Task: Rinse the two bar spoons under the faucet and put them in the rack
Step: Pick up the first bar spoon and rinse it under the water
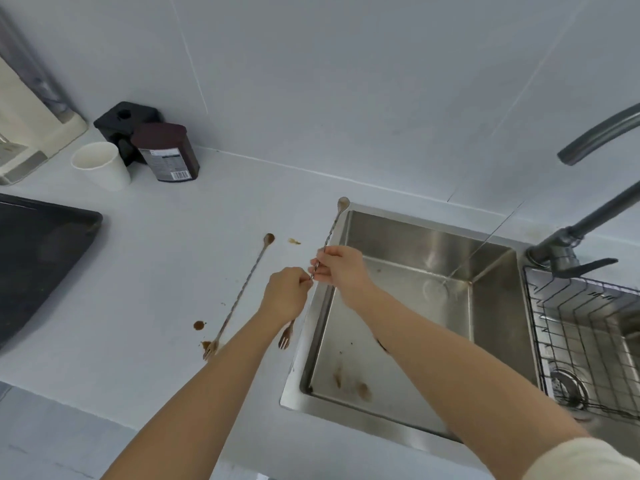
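Two long twisted bar spoons with fork ends are in view. One bar spoon [242, 292] lies on the white counter left of the sink, bowl far, fork near. The other bar spoon [333, 226] is held above the sink's left rim, its bowl pointing away and its fork end showing below my left wrist. My left hand [285, 294] and my right hand [341, 266] both pinch its shaft near the middle. The steel sink [408, 237] is on the right. Above the sink's right side arches the dark faucet [588, 220]. A wire rack [585, 341] sits in the right basin.
Brown spills [199, 325] dot the counter near the lying spoon and the sink floor. At the back left stand a white paper cup [102, 166], a dark jar [166, 152] and a black holder. A black tray [41, 258] lies at the far left.
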A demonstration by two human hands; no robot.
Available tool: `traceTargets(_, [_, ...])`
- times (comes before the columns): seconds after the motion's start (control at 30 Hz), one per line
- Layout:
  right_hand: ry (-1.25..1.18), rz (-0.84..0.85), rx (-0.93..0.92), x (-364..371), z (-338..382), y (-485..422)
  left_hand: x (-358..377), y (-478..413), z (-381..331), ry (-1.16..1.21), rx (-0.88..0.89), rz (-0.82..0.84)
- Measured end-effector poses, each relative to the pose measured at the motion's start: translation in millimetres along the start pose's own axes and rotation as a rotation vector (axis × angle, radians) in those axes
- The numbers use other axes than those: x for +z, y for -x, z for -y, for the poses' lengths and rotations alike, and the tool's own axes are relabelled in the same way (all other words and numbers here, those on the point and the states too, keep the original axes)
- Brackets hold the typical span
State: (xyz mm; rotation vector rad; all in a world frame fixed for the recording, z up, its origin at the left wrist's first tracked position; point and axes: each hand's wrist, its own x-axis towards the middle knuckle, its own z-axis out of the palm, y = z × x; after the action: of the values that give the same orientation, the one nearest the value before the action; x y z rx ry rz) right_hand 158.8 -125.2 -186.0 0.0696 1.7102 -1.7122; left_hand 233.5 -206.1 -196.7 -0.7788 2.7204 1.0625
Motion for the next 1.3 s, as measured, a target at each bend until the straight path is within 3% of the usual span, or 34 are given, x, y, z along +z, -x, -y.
traceTargets(0.3, [-0.007, -0.24, -0.055, -82.7, 15.7, 24.4, 33.0, -7.8, -72.7, 0.067, 0.197, 0.178])
traceTargets(0.63, [-0.059, -0.417, -0.003, -161.7, 5.8, 33.8, 89.6, -18.5, -128.1, -0.048, 0.328, 0.337])
traceTargets(1.3, [-0.043, -0.426, 0.041, -220.0, -2.2, -2.7, 140.3, -45.5, -149.3, -0.031, 0.289, 0.319])
